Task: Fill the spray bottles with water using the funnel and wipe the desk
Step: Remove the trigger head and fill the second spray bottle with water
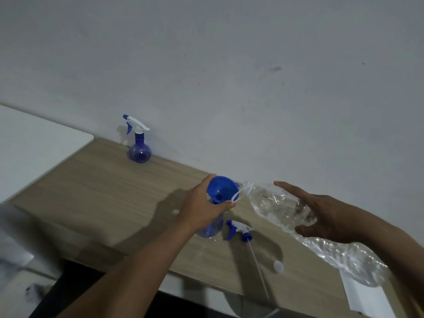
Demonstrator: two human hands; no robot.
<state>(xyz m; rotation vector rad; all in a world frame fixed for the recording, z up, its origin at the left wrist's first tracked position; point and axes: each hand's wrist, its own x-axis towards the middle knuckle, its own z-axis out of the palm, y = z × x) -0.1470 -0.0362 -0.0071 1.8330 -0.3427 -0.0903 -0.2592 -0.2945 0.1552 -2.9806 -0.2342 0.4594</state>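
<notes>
Head view, largest first: desk [114, 191]; clear water bottle [270, 203], long axis tilted, mouth just right of the funnel [220, 189], your right hand [321, 216] clasping its body; open spray bottle [213, 228] upright; blue funnel in its neck, your left hand [202, 207] gripping it.

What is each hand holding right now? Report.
Left hand: grips the funnel on the spray bottle.
Right hand: holds the tilted water bottle.

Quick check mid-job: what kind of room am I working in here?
Probably a plain home or office room: a wood-grain desk set against a bare, scuffed white wall, with a white tabletop beside it.
</notes>
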